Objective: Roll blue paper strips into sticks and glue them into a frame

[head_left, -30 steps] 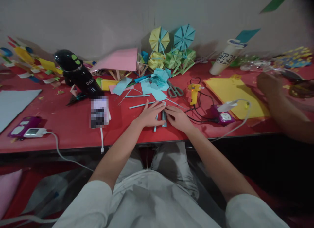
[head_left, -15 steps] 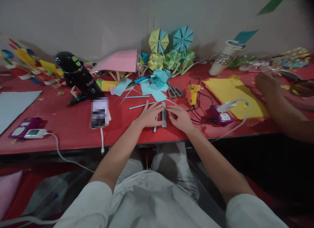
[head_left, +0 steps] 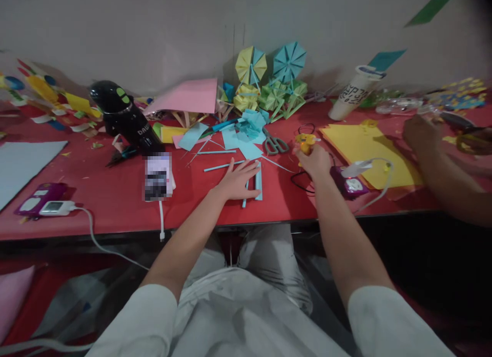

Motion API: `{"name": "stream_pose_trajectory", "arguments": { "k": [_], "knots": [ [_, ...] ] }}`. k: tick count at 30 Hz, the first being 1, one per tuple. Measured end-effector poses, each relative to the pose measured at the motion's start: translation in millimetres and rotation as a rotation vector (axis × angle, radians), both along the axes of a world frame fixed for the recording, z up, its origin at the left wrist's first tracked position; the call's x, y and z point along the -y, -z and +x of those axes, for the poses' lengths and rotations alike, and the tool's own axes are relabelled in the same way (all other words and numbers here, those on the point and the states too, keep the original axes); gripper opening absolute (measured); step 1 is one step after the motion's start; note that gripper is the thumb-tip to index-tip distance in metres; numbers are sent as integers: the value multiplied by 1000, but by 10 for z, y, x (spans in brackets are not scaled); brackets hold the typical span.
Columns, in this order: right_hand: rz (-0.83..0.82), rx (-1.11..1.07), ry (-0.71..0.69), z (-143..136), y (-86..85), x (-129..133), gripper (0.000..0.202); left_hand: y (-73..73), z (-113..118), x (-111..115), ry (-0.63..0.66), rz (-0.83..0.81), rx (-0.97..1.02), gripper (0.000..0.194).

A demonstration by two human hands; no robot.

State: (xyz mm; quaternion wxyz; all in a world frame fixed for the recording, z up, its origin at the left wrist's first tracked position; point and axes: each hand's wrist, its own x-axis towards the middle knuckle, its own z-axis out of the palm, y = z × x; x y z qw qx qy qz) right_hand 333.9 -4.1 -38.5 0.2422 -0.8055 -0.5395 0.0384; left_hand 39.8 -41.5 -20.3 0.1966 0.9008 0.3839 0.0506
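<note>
My left hand lies on the red table with its fingers spread. Its fingertips rest at the left edge of a folded light-blue paper strip. Under that hand runs a thin blue paper stick, and another blue stick pokes out to its left. My right hand is wrapped round the handle of a yellow glue gun, covering most of it. Grey-handled scissors lie between the two hands, close to crumpled blue paper.
Folded paper fans stand by the wall. A black bottle and a phone are at left. On the right are a purple power socket with cables, yellow paper sheets, a paper cup and another person's hand.
My right hand has left the blue paper strip, moved right and taken hold of the glue gun. My left hand has stayed in place on the strip.
</note>
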Motion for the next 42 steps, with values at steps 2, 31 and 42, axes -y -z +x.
{"name": "stream_pose_trajectory", "arguments": {
  "k": [2, 31, 42],
  "knots": [
    [-73, -48, 74, -70, -79, -7, 35, 6, -2, -2, 1, 0, 5, 83],
    [-107, -649, -437, -543, -328, 477, 41, 65, 9, -6, -33, -22, 167, 91],
    [-104, -597, -397, -549, -207, 382, 40, 54, 10, 2, -43, -41, 163, 92]
  ]
}}
